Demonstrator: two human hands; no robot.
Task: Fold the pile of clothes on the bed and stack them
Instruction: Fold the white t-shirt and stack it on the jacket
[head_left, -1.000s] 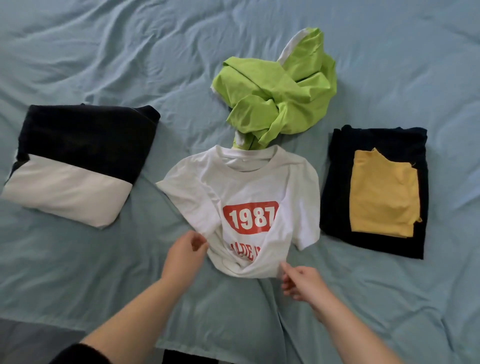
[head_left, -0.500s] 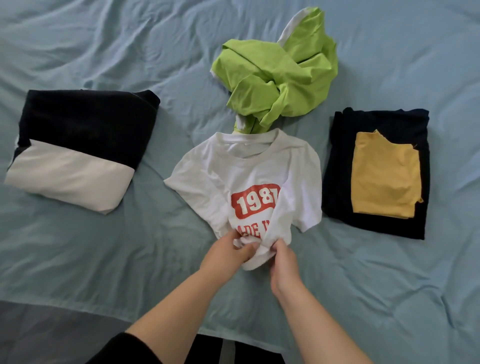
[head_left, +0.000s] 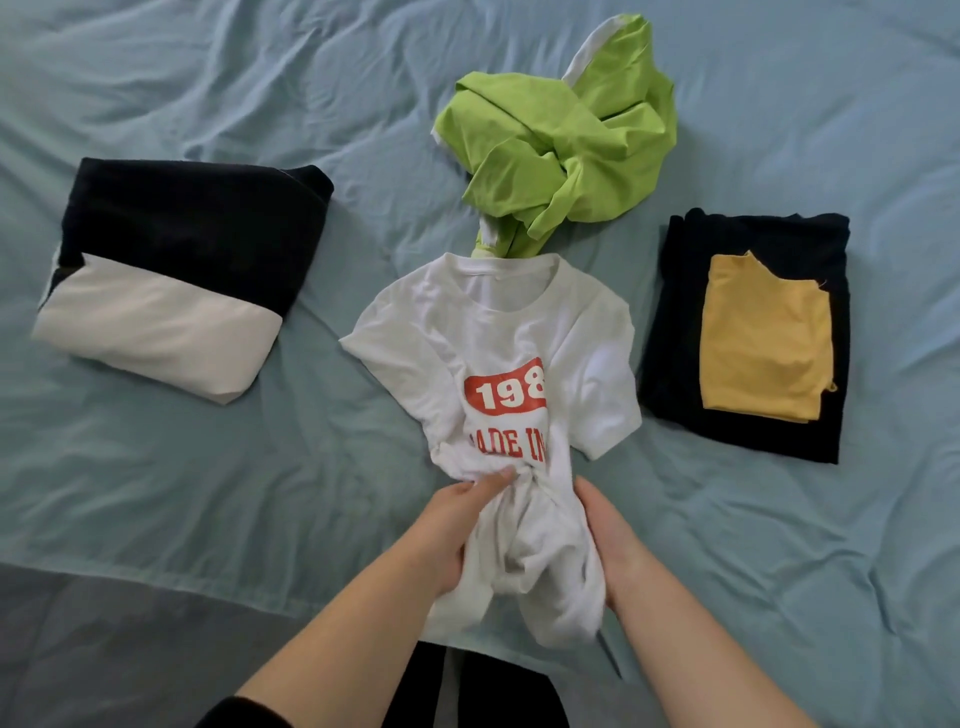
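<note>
A white T-shirt (head_left: 483, 332) with a red "198" print lies face up in the middle of the bed, collar away from me. Its lower part is bunched between my hands near the bed's front edge. My left hand (head_left: 452, 525) grips the crumpled hem from the left, thumb on top. From the right, my right hand (head_left: 605, 540) holds the same bunch. A crumpled lime-green garment (head_left: 561, 150) lies beyond the collar. At the left sits a folded black-and-white garment (head_left: 171, 280). On the right, a folded yellow piece (head_left: 763, 338) rests on a folded black garment (head_left: 675, 332).
The light blue bedsheet (head_left: 260, 493) is wrinkled all over. Its front edge runs across the lower left, with a darker grey strip (head_left: 104, 649) below it. My dark trousers (head_left: 431, 686) show at the bottom centre.
My hands came together at the shirt's hem, gathered it into a bunch and pulled it toward me. The print's lower line "ADE IN" has come into view.
</note>
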